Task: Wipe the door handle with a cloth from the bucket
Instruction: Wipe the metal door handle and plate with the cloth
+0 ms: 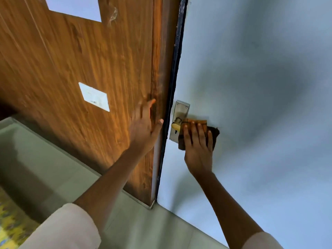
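Pressing a brown cloth (214, 136) around the door handle (177, 125), your right hand (198, 146) is closed over both, fingers (193, 127) curled across the top of the cloth. The handle sits on a metal plate (180, 112) at the left edge of the pale blue door (251, 87); only its yellowish base shows beside the cloth, the rest is covered. Your left hand (143, 126) is spread wide and holds nothing, its palm flat against the wooden panel (80, 51) just left of the dark door edge (177, 60). A white switch plate (94, 97) is mounted on the panel, left of that hand. Both sleeves are light-coloured.
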